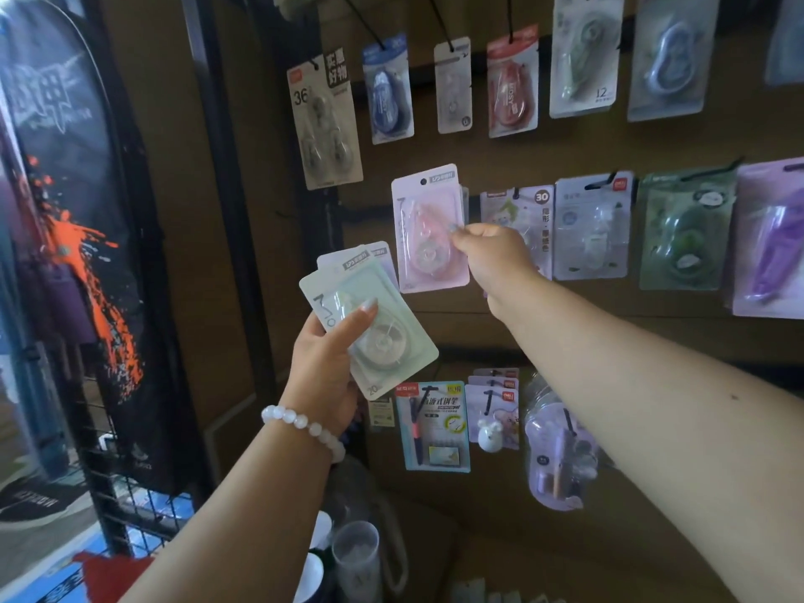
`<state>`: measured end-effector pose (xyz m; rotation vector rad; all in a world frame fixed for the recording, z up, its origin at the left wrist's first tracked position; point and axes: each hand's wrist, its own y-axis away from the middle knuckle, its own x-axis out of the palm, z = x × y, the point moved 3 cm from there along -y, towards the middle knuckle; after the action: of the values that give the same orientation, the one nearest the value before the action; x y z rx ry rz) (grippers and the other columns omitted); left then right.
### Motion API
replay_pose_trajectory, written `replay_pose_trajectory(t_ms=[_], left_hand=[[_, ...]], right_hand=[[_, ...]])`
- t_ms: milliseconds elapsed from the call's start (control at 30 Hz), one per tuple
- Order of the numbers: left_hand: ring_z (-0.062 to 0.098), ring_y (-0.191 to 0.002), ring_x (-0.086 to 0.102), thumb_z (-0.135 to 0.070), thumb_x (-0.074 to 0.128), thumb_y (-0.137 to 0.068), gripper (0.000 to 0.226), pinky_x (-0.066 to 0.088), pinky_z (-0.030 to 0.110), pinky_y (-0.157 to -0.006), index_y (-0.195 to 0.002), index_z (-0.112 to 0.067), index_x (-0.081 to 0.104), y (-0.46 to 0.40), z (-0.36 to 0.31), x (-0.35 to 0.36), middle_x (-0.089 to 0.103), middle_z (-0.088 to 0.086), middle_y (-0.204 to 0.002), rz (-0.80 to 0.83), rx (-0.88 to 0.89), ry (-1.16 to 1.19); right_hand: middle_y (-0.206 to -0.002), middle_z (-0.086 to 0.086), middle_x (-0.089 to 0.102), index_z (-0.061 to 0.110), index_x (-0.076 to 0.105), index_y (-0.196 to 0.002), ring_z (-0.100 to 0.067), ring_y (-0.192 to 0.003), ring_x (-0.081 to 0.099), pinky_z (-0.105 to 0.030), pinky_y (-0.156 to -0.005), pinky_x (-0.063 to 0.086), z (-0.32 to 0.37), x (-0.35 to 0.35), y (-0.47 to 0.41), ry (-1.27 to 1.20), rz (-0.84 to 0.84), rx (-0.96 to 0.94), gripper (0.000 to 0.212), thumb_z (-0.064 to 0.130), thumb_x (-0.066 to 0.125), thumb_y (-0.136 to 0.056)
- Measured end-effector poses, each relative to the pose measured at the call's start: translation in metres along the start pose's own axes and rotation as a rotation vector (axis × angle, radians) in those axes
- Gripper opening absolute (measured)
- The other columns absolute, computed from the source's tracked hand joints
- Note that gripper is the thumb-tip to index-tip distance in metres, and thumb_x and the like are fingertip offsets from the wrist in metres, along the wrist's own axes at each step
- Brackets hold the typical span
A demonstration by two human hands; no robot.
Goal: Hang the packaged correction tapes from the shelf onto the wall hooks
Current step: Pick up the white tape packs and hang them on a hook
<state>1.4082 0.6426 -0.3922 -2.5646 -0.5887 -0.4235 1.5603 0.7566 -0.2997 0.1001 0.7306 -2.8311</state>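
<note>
Fingers of the right hand (491,250) pinch a pink correction tape pack (428,228) upright against the wall board (609,324), among hanging packs. The left hand (330,363) grips a green pack (370,324) with more behind it, lower left.

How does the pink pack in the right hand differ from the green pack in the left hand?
The pink pack is upright against the wall; the green pack is tilted. The pink pack is held alone, while the green pack fronts a small stack. Both are carded correction tapes.
</note>
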Motion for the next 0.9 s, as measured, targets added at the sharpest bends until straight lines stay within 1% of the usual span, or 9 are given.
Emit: replay_pose_trajectory(t_ms=[100,233,333,433,533,567,700,800,900], left_hand=[[0.038,-0.110,0.068,-0.026,0.078,-0.075,0.060,0.051,0.064,-0.094,-0.130,-0.013,0.058,0.000,0.000,-0.001,0.067,0.018,-0.125,-0.002,-0.007,-0.005],[0.037,-0.110,0.068,-0.028,0.078,-0.073,0.061,0.052,0.063,-0.093,-0.129,-0.015,0.059,0.000,0.002,-0.001,0.067,0.016,-0.124,-0.010,-0.014,-0.019],[0.035,-0.108,0.069,-0.028,0.080,-0.072,0.060,0.054,0.060,-0.091,-0.127,-0.016,0.060,0.001,0.004,-0.002,0.069,0.013,-0.120,-0.012,-0.017,-0.019],[0.033,-0.105,0.070,-0.028,0.078,-0.072,0.056,0.058,0.054,-0.086,-0.124,-0.016,0.062,0.001,0.006,-0.003,0.072,0.010,-0.114,-0.021,-0.009,-0.035],[0.030,-0.101,0.072,-0.029,0.075,-0.072,0.053,0.060,0.043,-0.077,-0.122,-0.016,0.064,0.000,0.007,-0.002,0.074,0.007,-0.110,-0.016,0.000,-0.056],[0.029,-0.100,0.073,-0.030,0.075,-0.072,0.052,0.060,0.041,-0.075,-0.121,-0.016,0.064,-0.001,0.008,-0.002,0.074,0.007,-0.109,-0.015,0.002,-0.066],[0.031,-0.103,0.071,-0.033,0.075,-0.072,0.056,0.059,0.048,-0.083,-0.124,-0.017,0.063,-0.005,0.013,0.000,0.073,0.008,-0.115,-0.012,-0.005,-0.103],[0.030,-0.105,0.071,-0.034,0.075,-0.072,0.055,0.059,0.048,-0.084,-0.124,-0.017,0.063,-0.008,0.014,-0.001,0.072,0.008,-0.116,-0.021,-0.003,-0.099],[0.031,-0.106,0.070,-0.028,0.073,-0.079,0.049,0.058,0.046,-0.085,-0.125,-0.015,0.063,-0.011,0.016,-0.002,0.072,0.009,-0.116,-0.019,-0.009,-0.074]], right_hand=[[-0.099,0.005,0.054,0.014,0.063,-0.119,-0.008,-0.077,0.046,-0.019,-0.057,0.035,-0.001,0.002,-0.004,0.007,0.001,0.032,0.032,0.032,0.052,-0.096],[-0.097,0.002,0.059,0.012,0.065,-0.115,-0.015,-0.088,0.052,-0.023,-0.066,0.041,0.002,0.005,-0.010,0.044,-0.039,0.016,0.032,0.034,0.053,-0.095],[-0.085,0.001,0.059,0.010,0.066,-0.109,-0.015,-0.077,0.052,-0.022,-0.060,0.038,0.001,0.007,-0.016,0.097,-0.102,0.049,0.031,0.035,0.056,-0.094],[-0.071,0.004,0.047,0.006,0.063,-0.105,-0.019,-0.082,0.054,-0.030,-0.073,0.045,-0.007,0.009,-0.023,0.156,-0.149,0.091,0.030,0.034,0.056,-0.094],[-0.086,-0.003,0.043,0.003,0.050,-0.102,-0.019,-0.086,0.051,-0.030,-0.080,0.049,-0.012,0.014,-0.037,0.245,-0.184,0.149,0.034,0.035,0.055,-0.094],[-0.090,-0.004,0.044,0.001,0.050,-0.109,-0.019,-0.087,0.053,-0.029,-0.079,0.049,-0.014,0.016,-0.045,0.276,-0.198,0.173,0.040,0.037,0.055,-0.093],[-0.094,-0.005,0.053,0.009,0.053,-0.119,-0.022,-0.089,0.061,-0.028,-0.075,0.053,-0.017,0.018,-0.064,0.367,-0.212,0.229,0.042,0.041,0.055,-0.092],[-0.102,-0.007,0.062,0.011,0.056,-0.116,-0.025,-0.091,0.064,-0.033,-0.077,0.056,-0.026,0.015,-0.064,0.505,-0.252,0.179,0.037,0.038,0.056,-0.091],[-0.100,-0.002,0.061,0.015,0.053,-0.108,-0.021,-0.090,0.061,-0.037,-0.074,0.056,-0.030,0.013,-0.047,0.524,-0.374,-0.036,0.033,0.039,0.060,-0.087]])
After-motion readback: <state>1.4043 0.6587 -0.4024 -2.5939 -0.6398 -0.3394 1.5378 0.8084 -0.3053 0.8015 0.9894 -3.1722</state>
